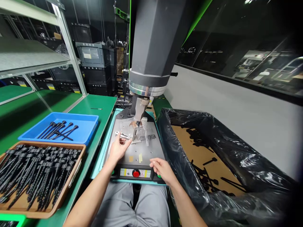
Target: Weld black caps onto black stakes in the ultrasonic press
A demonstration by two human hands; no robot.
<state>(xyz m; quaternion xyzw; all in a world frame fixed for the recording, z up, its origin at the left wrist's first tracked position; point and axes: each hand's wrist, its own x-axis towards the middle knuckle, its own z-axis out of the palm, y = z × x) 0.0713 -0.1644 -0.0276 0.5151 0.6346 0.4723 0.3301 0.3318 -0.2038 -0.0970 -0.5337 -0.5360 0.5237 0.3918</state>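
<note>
My left hand (118, 148) is at the left side of the metal fixture (134, 134), its thumb and index finger apart and nothing visible between them. Its fingertips lie by a small metal bar (121, 135); whether they touch it I cannot tell. In the fixture, right under the machine's metal horn (141, 107), sits a black round-headed part (138, 123), its lower portion hidden. Over the front right corner of the machine base (144, 156), my right hand (163, 169) is curled with fingers together, no object showing in it. Beneath it a green button (158, 175) is partly covered.
A red button (136, 173) is on the base's front panel. To the left, a blue tray (92, 121) and a brown tray (81, 149) carry black long-stemmed parts. At right stands a box lined with black plastic (227, 151), with similar parts inside. The machine head (151, 47) hangs above.
</note>
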